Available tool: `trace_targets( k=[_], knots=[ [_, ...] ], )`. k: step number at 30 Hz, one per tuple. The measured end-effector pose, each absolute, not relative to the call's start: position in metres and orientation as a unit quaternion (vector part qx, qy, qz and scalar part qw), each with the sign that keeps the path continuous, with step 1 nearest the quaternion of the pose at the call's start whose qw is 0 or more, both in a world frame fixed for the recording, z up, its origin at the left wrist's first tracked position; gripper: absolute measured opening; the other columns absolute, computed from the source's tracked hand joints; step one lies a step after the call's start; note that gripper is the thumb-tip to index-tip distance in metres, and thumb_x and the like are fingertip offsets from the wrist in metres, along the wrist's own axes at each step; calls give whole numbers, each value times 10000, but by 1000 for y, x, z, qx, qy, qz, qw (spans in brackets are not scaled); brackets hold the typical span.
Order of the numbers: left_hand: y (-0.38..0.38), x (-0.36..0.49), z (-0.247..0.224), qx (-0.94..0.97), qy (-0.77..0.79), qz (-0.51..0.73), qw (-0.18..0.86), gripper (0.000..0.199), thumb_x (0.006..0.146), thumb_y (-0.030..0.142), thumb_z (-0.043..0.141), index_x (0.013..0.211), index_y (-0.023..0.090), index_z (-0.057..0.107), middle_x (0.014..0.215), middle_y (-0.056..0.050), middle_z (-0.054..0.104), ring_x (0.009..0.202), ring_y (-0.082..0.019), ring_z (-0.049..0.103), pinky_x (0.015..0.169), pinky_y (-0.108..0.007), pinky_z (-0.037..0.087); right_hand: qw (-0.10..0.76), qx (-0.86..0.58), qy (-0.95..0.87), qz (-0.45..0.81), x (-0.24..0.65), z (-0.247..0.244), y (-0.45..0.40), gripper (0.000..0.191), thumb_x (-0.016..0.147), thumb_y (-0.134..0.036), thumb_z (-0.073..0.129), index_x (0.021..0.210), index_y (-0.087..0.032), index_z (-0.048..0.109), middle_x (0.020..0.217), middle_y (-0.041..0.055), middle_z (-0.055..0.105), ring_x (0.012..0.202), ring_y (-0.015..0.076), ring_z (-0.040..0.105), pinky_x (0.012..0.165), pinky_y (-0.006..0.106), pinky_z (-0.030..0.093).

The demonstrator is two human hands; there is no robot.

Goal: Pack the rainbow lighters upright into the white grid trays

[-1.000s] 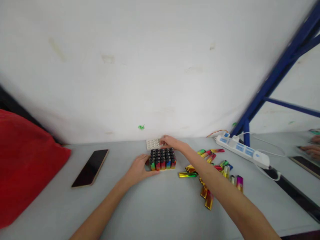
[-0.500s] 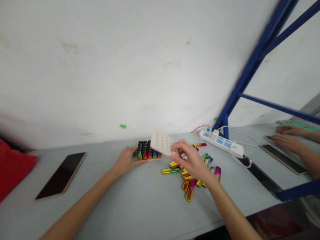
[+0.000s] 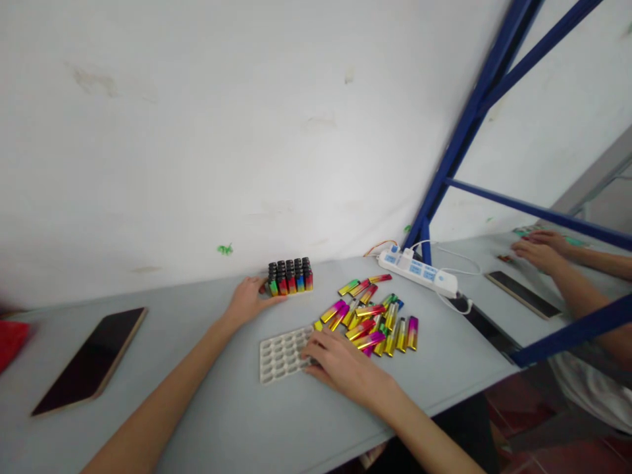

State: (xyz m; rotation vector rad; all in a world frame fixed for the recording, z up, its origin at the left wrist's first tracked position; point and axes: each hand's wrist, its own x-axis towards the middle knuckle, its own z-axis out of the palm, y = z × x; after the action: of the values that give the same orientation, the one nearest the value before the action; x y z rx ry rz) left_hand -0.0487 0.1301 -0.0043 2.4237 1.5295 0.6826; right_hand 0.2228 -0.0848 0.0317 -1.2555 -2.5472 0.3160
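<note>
Near the wall, a block of upright lighters (image 3: 290,276) with black tops and shiny coloured bodies stands in rows. My left hand (image 3: 248,301) is at its left side, thumb along the front and fingers behind, closed around the block's left end. A white tray (image 3: 279,359) with rows of slots lies on the table in front. My right hand (image 3: 336,362) grips the tray's right edge, thumb below and fingers on top. Right of the tray, a loose pile of shiny lighters (image 3: 370,313) in yellow, red, purple and green lies flat.
A dark phone-like slab (image 3: 91,359) lies at the left, with a red item (image 3: 12,339) beyond. A white power strip (image 3: 419,270) with cables sits behind the pile, beside a blue metal frame (image 3: 444,164). Another person's hands (image 3: 540,250) are at the far right.
My right hand has brought the tray from in front of the lighter block down onto the table, nearer me. The block is now fully visible; my left hand stays beside it. The view has shifted right.
</note>
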Motion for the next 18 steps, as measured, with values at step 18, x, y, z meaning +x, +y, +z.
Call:
trace_targets(
  k=[18],
  knots=[
    [-20, -105, -6, 873, 417, 211, 137, 799, 864, 678, 941, 1555, 327, 749, 1453, -84, 766, 1314, -358, 744, 1200, -479, 612, 98, -702, -702, 67, 262, 71, -41, 198, 1161, -299, 690, 1307, -190, 769, 1299, 175, 834, 1225, 335, 803, 1055, 416, 590]
  ],
)
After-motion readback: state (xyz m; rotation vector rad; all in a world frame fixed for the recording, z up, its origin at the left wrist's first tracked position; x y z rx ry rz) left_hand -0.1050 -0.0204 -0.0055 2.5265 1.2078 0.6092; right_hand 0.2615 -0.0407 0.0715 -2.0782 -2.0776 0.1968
